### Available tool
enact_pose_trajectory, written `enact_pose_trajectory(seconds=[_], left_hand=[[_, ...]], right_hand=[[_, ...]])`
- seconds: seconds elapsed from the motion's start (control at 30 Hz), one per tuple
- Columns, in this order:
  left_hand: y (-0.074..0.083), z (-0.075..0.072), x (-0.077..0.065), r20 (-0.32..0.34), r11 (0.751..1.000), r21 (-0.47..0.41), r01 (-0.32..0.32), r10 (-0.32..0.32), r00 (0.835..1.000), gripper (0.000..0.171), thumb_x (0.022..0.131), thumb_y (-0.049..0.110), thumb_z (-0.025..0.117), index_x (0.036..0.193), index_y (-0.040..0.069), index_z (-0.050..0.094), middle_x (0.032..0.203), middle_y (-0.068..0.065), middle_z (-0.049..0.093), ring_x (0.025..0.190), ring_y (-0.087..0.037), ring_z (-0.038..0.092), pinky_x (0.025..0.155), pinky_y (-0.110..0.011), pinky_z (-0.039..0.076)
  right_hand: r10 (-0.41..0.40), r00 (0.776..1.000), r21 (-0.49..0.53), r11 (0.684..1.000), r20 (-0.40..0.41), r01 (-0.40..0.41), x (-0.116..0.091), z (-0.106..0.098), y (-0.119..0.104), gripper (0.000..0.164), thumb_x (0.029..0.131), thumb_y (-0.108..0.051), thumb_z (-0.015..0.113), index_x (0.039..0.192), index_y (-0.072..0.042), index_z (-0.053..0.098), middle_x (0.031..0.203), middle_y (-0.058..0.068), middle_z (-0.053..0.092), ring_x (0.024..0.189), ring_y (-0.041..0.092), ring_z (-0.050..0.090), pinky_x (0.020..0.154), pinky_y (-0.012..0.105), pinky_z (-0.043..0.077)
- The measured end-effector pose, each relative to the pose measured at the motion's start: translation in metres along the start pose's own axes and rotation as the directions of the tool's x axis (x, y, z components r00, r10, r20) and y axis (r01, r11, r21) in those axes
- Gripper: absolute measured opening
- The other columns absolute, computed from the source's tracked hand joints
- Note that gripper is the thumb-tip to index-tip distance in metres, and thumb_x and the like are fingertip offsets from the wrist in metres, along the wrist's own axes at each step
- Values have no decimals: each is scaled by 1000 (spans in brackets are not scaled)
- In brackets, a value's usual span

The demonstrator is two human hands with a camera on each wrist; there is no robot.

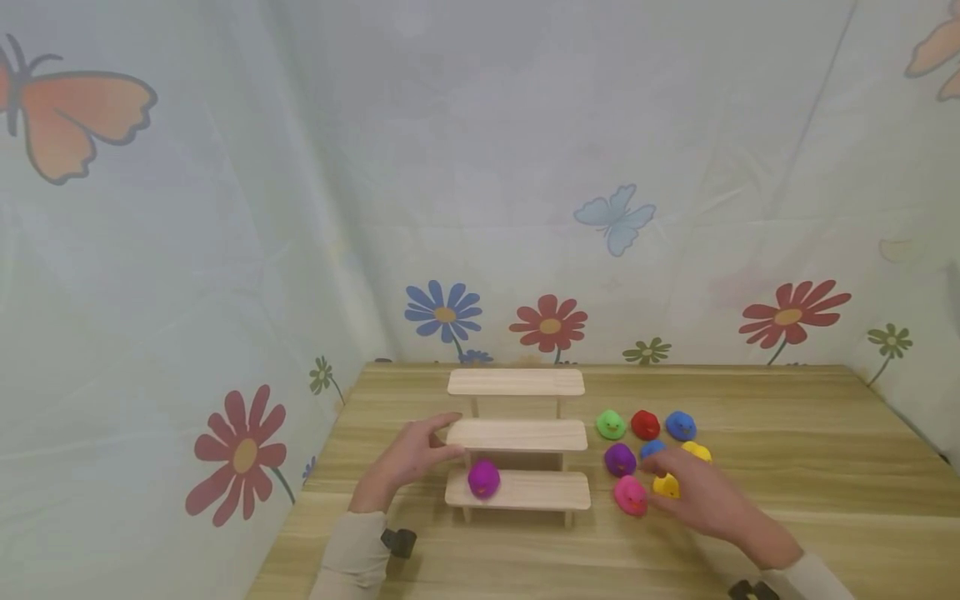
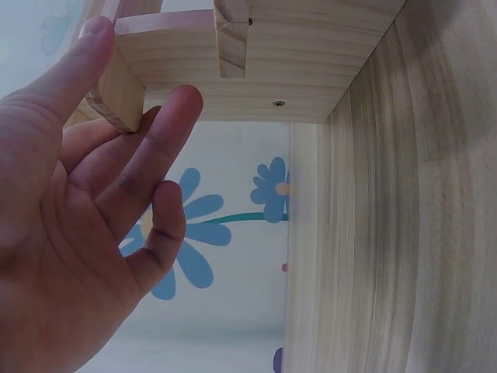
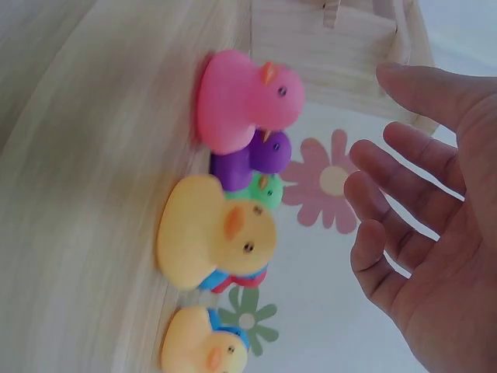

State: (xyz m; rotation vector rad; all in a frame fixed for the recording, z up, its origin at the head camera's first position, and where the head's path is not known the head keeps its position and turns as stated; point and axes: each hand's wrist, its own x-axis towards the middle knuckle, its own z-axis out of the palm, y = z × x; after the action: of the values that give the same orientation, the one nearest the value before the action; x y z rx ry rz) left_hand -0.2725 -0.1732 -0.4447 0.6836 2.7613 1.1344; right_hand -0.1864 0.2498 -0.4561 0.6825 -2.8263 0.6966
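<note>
A three-tier wooden shelf stand (image 1: pixel 525 435) stands on the table, a purple rubber duck (image 1: pixel 483 479) at the left of its lowest tier. My left hand (image 1: pixel 412 457) holds the left end of the middle tier, thumb and fingers on either side of the board (image 2: pixel 120 97). To the right, my right hand (image 1: pixel 701 493) hovers over a group of rubber ducks, fingers loosely bent and holding nothing. Nearest it are a pink duck (image 1: pixel 631 496) and a yellow duck (image 3: pixel 213 233). Behind sit a second purple duck (image 1: pixel 620 459), a green duck (image 1: pixel 611 425) and a red duck (image 1: pixel 645 425).
A blue duck (image 1: pixel 681 426) sits at the group's back right, with another yellow duck (image 1: pixel 697 452) in front of it. A second blue duck (image 1: pixel 652 448) is partly hidden by my right hand. Around the wooden table (image 1: pixel 810 467) hangs a flower-printed curtain (image 1: pixel 480 208).
</note>
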Motion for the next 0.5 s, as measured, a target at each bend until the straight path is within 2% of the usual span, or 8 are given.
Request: enact_pose_trajectory(seconds=[0.27, 0.5], left_hand=[[0, 0, 0, 2, 1000, -10, 8, -8, 1000, 67, 83, 47, 67, 137, 13, 48, 94, -5, 68, 76, -13, 63, 64, -31, 51], [0, 1, 0, -1, 1000, -14, 10, -10, 1000, 68, 83, 46, 67, 138, 11, 47, 101, -8, 67, 75, -11, 63, 64, -30, 51]], right_hand=[[-24, 1000, 56, 998, -2, 24, 6, 2, -18, 29, 78, -23, 76, 105, -19, 64, 99, -4, 61, 88, 18, 56, 74, 35, 51], [-137, 990, 45, 989, -45, 139, 14, 11, -24, 30, 76, -19, 78, 103, -16, 65, 102, -7, 62, 92, 15, 56, 81, 35, 49]])
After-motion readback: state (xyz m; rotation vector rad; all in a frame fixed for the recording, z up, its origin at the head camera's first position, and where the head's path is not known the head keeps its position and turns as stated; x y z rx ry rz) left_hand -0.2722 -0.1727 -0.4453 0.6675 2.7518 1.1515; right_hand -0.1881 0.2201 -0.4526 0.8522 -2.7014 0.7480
